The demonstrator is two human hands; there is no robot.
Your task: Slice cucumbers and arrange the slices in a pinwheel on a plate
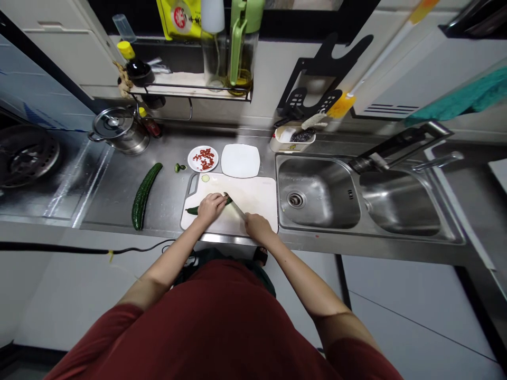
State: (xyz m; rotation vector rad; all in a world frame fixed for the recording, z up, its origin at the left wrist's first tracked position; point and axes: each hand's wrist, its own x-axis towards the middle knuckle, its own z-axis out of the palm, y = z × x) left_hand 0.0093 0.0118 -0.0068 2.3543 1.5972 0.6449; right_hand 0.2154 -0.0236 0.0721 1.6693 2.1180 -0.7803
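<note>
A white cutting board with a grey handle lies on the steel counter in front of me. On it rests a dark green cucumber, partly covered by my left hand, whose fingers are curled over it. My right hand is closed around the handle of a kitchen knife. The blade reaches up and left to the cucumber's right end, close to my left fingertips. One pale cucumber slice lies near the board's top left. A second, whole cucumber lies left of the board.
Behind the board stand a plate of chopped red pieces and an empty white plate. Small cucumber ends lie nearby. A lidded pot is at back left. A double sink adjoins the board's right. A bottle shelf hangs above.
</note>
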